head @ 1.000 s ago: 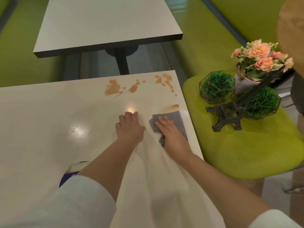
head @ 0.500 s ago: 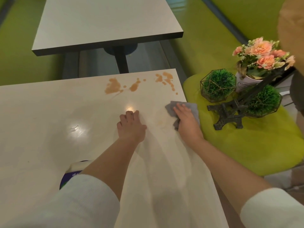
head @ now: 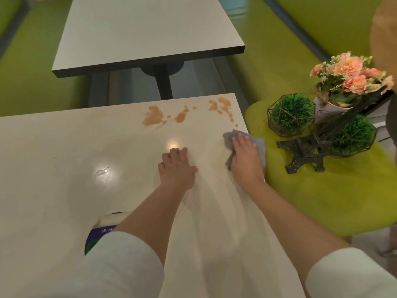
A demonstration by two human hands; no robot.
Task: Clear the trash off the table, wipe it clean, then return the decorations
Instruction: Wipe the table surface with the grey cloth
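Note:
My right hand (head: 245, 160) presses a grey cloth (head: 258, 145) flat at the right edge of the cream table (head: 64, 158). The cloth hangs partly over that edge. My left hand (head: 177, 168) rests palm down on the tabletop beside it, holding nothing. Orange-brown stains (head: 153, 118) and further orange-brown stains (head: 221, 105) lie along the far edge. On the green seat (head: 322, 201) to the right stand the decorations: a pot of pink flowers (head: 348, 82), two green balls in wire frames (head: 291, 114) (head: 354, 135), and a dark tower model (head: 305, 153).
A purple and white packet (head: 101, 231) lies on the table under my left forearm. A second grey table (head: 148, 29) stands beyond, with green bench seats on both sides. A small wet spot (head: 103, 171) glints on the tabletop.
My right hand has slid the cloth to the right, from mid-table to the table's right edge, wiping away a small stain there. My left hand has stayed put.

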